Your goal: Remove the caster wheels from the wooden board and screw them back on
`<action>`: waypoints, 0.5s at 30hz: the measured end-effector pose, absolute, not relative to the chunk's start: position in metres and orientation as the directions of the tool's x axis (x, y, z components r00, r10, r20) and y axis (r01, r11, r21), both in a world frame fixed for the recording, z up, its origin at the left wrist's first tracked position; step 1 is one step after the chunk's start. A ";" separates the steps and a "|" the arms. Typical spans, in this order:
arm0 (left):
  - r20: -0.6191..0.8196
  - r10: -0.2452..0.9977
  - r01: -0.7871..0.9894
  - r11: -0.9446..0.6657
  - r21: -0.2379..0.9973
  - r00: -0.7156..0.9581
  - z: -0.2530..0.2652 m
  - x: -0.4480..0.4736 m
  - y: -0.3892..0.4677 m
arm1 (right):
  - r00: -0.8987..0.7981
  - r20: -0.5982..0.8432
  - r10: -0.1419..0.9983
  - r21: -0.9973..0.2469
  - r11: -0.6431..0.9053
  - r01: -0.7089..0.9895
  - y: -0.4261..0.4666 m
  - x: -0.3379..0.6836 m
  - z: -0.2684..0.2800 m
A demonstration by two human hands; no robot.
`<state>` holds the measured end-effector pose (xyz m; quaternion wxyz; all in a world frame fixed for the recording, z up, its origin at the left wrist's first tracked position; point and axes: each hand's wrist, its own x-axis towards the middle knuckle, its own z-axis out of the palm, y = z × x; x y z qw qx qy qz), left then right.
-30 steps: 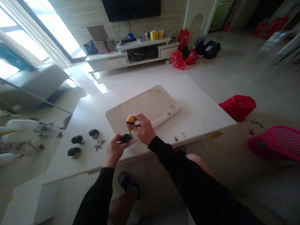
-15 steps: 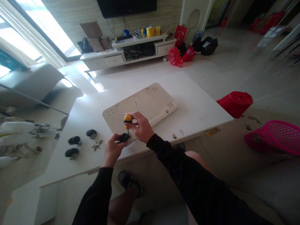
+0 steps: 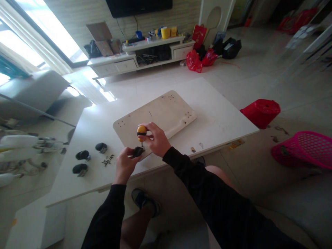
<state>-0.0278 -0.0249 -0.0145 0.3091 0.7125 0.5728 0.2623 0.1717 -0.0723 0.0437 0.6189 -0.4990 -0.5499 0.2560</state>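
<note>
Slight view shift since earlier frame, clamping stubby screwdriver (image 3: 141,130) in fingers of right hand (image 3: 156,140), pinching caster (image 3: 138,151) in fingers of left hand (image 3: 125,165), at board (image 3: 158,116) near corner.

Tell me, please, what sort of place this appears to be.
Probably a living room in a home: there is a black television on the far wall, a low white cabinet below it, and pale curtains beside a bright window.

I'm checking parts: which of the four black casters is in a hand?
The caster in the left hand, below the screwdriver; the other three casters lie untouched on the table.
</note>
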 end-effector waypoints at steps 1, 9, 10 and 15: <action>0.019 0.979 0.657 -0.151 0.738 0.204 -0.015 -0.028 -0.025 | 0.254 0.428 0.867 -0.897 0.374 0.236 -0.072 0.171 0.044; 0.007 0.977 0.667 -0.150 0.730 0.212 -0.014 -0.028 -0.025 | 0.110 0.448 0.887 -0.889 0.428 0.164 -0.074 0.170 0.045; 0.008 0.976 0.663 -0.152 0.733 0.216 -0.014 -0.028 -0.025 | 0.086 0.451 0.889 -0.888 0.436 0.148 -0.074 0.170 0.045; 0.016 0.962 0.599 -0.183 0.780 0.272 -0.019 -0.033 -0.021 | 0.028 0.468 0.883 -0.879 0.462 0.122 -0.073 0.172 0.045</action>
